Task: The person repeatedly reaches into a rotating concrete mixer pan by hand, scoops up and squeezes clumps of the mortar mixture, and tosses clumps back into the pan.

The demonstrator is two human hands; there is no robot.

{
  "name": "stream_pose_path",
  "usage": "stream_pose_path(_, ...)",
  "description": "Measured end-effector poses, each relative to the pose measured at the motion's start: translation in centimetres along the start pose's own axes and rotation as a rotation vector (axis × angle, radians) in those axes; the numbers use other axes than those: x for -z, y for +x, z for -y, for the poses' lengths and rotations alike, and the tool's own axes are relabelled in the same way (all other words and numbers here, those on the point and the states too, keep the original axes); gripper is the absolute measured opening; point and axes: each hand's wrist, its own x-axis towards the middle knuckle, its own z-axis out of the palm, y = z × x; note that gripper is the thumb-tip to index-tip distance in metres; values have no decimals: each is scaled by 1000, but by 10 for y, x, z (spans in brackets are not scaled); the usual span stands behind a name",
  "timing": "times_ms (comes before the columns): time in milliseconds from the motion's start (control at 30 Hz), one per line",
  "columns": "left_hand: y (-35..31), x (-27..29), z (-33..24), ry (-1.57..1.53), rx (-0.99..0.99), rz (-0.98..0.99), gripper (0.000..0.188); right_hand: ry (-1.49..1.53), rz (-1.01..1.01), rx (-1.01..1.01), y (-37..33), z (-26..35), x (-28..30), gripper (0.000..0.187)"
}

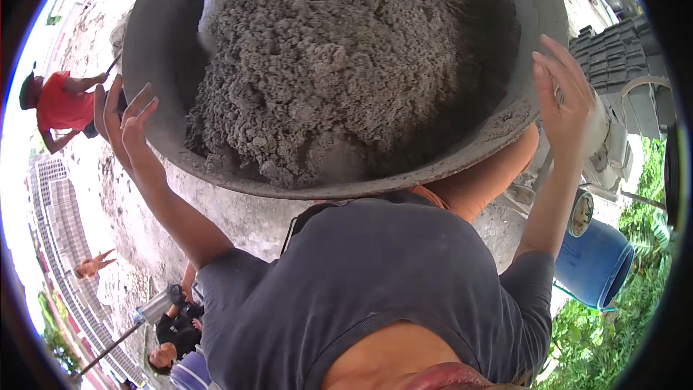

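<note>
A large round grey mixing drum (552,0) fills the upper middle, its near rim just ahead of my body. Inside lies a heap of damp, crumbly grey concrete mix (325,65). Pale, mix-coated arms, perhaps mixing blades, show at the back, among them a curved one (216,0) on the left. My left hand (128,119) is raised beside the drum's left rim, fingers apart and holding nothing. On the other side my right hand (567,94) is up by the right rim, also empty with its fingers stretched. Whether either hand touches the metal, I cannot tell.
A person in a red shirt (65,105) holds a dark stick at the far left. Another person in black (177,328) is at the lower left, near rows of grey blocks (61,209). Stacked grey blocks (621,54) and a blue barrel (592,260) stand at the right.
</note>
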Motion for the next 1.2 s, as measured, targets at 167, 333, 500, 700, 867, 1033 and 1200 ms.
stream_pose_path(167,-36,18,28,191,84,-23,45,346,-95,264,54,35,-25,12)
stream_pose_path(333,-91,-19,63,229,172,41,43,178,-84,497,76,-2,-29,29)
stream_pose_path(500,-107,-44,49,205,228,-54,32,219,-413,1100,102,-64,-41,31)
stream_pose_path(700,-112,-41,33,422,290,34,36,516,-352,727,65,-34,-59,37)
stream_pose_path(867,-103,-46,39,525,301,118,40,610,-39,674,64,-3,-80,35)
stream_pose_path(1033,-96,-48,33,573,336,221,43,618,48,1118,53,-9,-126,26)
stream_pose_path(1200,-99,-43,38,591,337,224,42,688,285,1000,43,13,-136,20)
